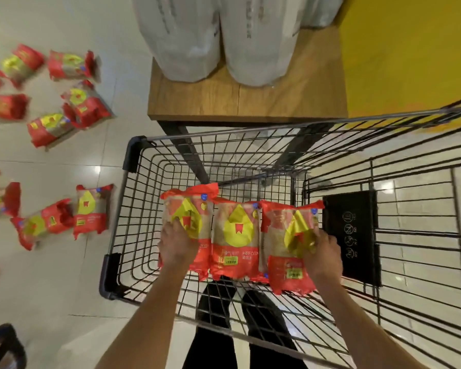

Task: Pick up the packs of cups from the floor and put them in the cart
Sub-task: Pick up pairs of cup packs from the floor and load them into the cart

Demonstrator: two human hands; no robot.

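Three red and yellow packs of cups lie side by side in the black wire cart (133, 155). My left hand (175, 245) lies on the left pack (189, 209) with its fingers spread over the wrapper. The middle pack (236, 235) is untouched. My right hand (322, 251) grips the right pack (285, 230), fingers curled over its crinkled yellow print. Several more packs lie scattered on the tiled floor at the left, such as one pack (91, 211) just beside the cart and another pack (49, 127) further off.
A wooden platform (245, 102) on black legs stands just beyond the cart, holding large white sacks (256, 41). A yellow wall (410, 49) is at the right. The cart's black child-seat flap (354, 235) is right of the packs. My legs show beneath the cart.
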